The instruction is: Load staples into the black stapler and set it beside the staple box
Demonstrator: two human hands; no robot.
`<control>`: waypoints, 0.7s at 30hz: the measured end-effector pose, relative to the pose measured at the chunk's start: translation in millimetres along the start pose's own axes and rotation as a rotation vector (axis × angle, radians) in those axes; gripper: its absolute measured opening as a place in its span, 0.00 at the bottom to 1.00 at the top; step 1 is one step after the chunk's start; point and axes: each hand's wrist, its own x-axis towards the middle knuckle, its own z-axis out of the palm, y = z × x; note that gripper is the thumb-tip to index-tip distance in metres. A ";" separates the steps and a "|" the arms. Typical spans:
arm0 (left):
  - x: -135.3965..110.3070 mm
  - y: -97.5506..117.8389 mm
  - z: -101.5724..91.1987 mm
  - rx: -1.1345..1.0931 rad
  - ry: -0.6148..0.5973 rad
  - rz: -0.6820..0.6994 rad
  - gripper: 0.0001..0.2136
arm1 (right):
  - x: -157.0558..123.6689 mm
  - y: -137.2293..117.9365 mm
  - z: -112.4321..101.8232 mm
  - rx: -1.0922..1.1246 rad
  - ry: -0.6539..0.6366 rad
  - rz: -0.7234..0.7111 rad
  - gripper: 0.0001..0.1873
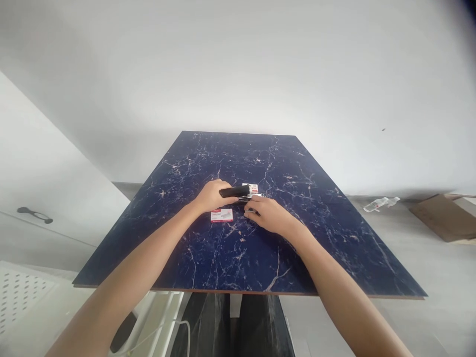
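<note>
On a dark blue marble-patterned table (230, 248), my left hand (211, 196) is closed around a black stapler (235, 191), holding it just above the tabletop. My right hand (268, 214) rests to the right of the stapler. Its fingers are pinched at the stapler's lower front part, and what they grip is too small to make out. A small red and white staple box (221, 215) lies flat just in front of my left hand. A second red and white box (252, 187) sits behind the stapler, partly hidden by it.
A white wall stands behind the table. A clear plastic bottle (379, 203) lies on the floor at the right, next to a flat cardboard piece (442, 218). A white cabinet with a dark handle (34, 214) is at the left. A white chair (156, 317) shows below the table's near edge.
</note>
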 end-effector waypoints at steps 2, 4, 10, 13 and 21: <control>0.0 0.8 -1.5 -0.028 -0.014 -0.032 0.13 | -2.1 3.1 -4.9 0.018 0.029 0.006 0.07; 0.0 1.2 -3.3 -0.037 -0.021 -0.047 0.12 | -3.4 2.8 -8.9 0.072 0.060 0.003 0.05; -0.3 4.8 -12.2 -0.041 -0.142 -0.056 0.19 | -6.5 11.3 -19.1 0.316 0.221 0.267 0.12; -0.4 8.1 -15.2 -0.046 -0.199 -0.055 0.21 | -8.1 21.3 -21.1 0.419 0.330 0.355 0.16; -0.6 7.9 -11.2 -0.029 -0.170 -0.075 0.21 | -3.2 27.1 -13.6 0.612 0.417 0.441 0.17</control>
